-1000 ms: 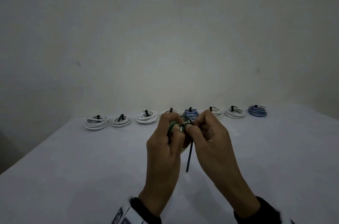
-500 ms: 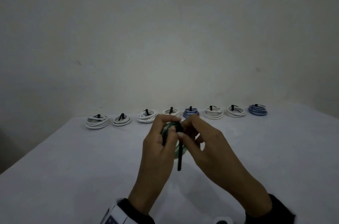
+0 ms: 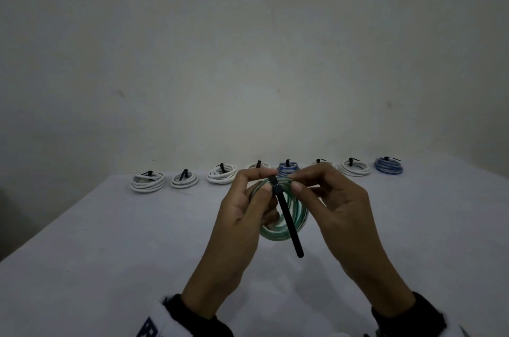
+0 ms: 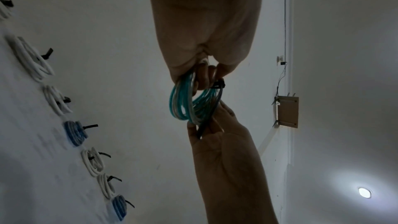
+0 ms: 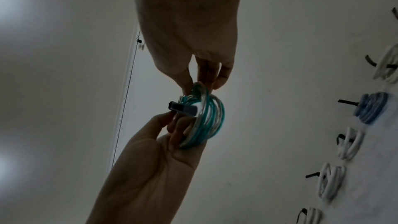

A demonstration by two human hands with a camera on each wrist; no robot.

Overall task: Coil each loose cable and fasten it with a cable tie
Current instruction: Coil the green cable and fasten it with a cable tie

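Observation:
A coil of green and clear cable (image 3: 298, 215) is held upright above the white table (image 3: 110, 267), between both hands. A black cable tie (image 3: 287, 219) wraps its top; the tie's head sits at the rim and the tail slants down to the right, hanging free. My left hand (image 3: 264, 182) grips the coil's left side, thumb beside the tie head. My right hand (image 3: 294, 181) pinches the top rim just right of the tie. The left wrist view shows the coil (image 4: 183, 103) and tie (image 4: 217, 91). The right wrist view shows the coil (image 5: 206, 118) and tie head (image 5: 174, 106).
Along the table's far edge lies a row of several tied coils: white ones from the far left (image 3: 148, 181) and two blue ones (image 3: 287, 168) (image 3: 389, 167). A plain wall stands right behind them. Bare table surface stretches left and right of my hands.
The hands have drawn slightly apart and the coil's open face now shows. The tie's tail, which hung nearly straight down, now slants to the right.

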